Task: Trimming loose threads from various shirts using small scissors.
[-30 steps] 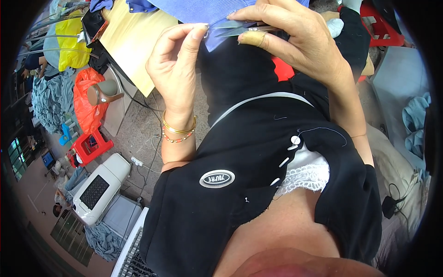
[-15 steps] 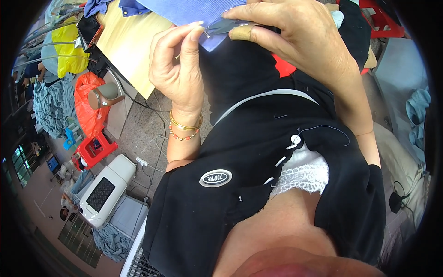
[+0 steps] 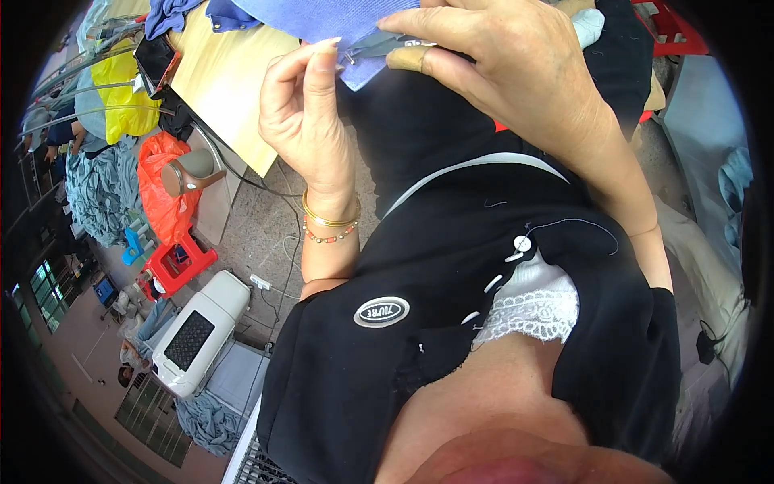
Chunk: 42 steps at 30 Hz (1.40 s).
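Note:
Blue ribbed cloth lies at the top middle of the view, one corner hanging over my black-clothed lap. My left hand, with gold bangles and a beaded bracelet at its wrist, pinches thumb and forefinger together at the cloth's edge. Whether a loose thread is also in that pinch is too small to tell. Dark grey thread snips are held in my right hand, their tips over the cloth close to my left fingertips. A tan strip of tape wraps my right thumb.
A pale wooden tabletop stands at the upper left, with darker blue cloth on it. Further left are a red plastic bag, a red stool, a white machine and heaps of grey-blue cloth. Cables cross the floor.
Both hands, the snips and the cloth corner have shifted slightly left in the view. The surroundings have moved slightly right and down. The pinch and the hold on the snips are unchanged.

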{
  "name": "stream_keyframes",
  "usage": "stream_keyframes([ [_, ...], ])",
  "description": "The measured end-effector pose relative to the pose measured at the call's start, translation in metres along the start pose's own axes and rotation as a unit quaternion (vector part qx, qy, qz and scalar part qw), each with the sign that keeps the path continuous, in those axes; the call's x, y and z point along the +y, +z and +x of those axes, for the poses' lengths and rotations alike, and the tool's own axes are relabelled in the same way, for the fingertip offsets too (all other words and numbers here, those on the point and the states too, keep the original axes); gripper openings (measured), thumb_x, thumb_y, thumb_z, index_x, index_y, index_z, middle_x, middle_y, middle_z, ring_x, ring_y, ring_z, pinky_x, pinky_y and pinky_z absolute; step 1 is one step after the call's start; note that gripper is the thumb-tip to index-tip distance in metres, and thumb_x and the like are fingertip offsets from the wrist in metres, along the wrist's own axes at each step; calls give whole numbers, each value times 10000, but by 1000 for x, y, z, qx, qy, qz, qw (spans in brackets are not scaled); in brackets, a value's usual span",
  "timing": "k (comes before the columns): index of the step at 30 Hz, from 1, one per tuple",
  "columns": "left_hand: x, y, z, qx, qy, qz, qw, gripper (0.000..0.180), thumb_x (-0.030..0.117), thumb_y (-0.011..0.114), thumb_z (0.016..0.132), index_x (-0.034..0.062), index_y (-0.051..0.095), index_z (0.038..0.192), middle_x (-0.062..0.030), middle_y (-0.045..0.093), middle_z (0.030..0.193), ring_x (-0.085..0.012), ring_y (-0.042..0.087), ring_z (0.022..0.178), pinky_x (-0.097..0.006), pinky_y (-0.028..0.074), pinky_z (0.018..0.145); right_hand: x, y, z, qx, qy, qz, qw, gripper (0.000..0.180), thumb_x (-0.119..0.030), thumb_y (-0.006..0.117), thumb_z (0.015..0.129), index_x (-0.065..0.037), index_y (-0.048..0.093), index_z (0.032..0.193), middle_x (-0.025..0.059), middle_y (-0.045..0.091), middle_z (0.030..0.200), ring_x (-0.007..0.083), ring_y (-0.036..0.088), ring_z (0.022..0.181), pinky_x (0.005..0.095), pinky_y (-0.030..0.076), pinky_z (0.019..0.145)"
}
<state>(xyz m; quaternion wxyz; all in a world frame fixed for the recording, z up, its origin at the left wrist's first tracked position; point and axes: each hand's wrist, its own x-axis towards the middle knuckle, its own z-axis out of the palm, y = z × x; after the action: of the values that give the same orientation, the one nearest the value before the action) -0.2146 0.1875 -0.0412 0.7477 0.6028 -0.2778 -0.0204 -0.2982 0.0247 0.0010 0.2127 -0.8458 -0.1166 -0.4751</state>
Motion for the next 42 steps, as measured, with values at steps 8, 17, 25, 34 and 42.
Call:
stream_keyframes([
  [8,-2,-2,-3,-1,-12,-23,1000,93,49,664,949,-31,674,996,-82,689,935,-85,571,748,-208,471,731,-26,-24,16,-216,188,-26,958,207,-184,758,781,-51,691,925,76,550,804,238,620,742,334,494,615],
  [17,2,-1,-4,7,1,-17,1000,73,31,662,943,-37,670,969,-86,682,914,-89,571,735,-215,469,719,-24,-22,11,-209,157,-45,964,205,-171,760,772,-56,704,931,59,546,790,205,613,705,307,480,582],
  [25,4,-29,11,-33,146,175,973,66,72,726,882,14,698,892,-78,645,882,-173,597,811,-285,474,767,-16,-48,2,-155,263,72,949,263,-101,819,763,-15,730,995,85,599,775,211,590,626,305,468,542],
  [34,8,-3,13,-80,239,409,877,233,104,835,741,132,781,966,-14,676,948,-187,587,885,-312,435,827,-10,-49,-12,-118,289,87,946,303,-98,827,767,-7,720,1035,97,587,775,194,568,633,289,447,558],
  [42,-4,-7,16,-93,328,412,845,150,12,765,832,49,726,971,-78,674,983,-210,630,937,-303,503,834,-4,-45,-18,-97,287,113,946,306,-115,830,775,3,720,1036,95,588,780,191,567,644,292,449,562],
])
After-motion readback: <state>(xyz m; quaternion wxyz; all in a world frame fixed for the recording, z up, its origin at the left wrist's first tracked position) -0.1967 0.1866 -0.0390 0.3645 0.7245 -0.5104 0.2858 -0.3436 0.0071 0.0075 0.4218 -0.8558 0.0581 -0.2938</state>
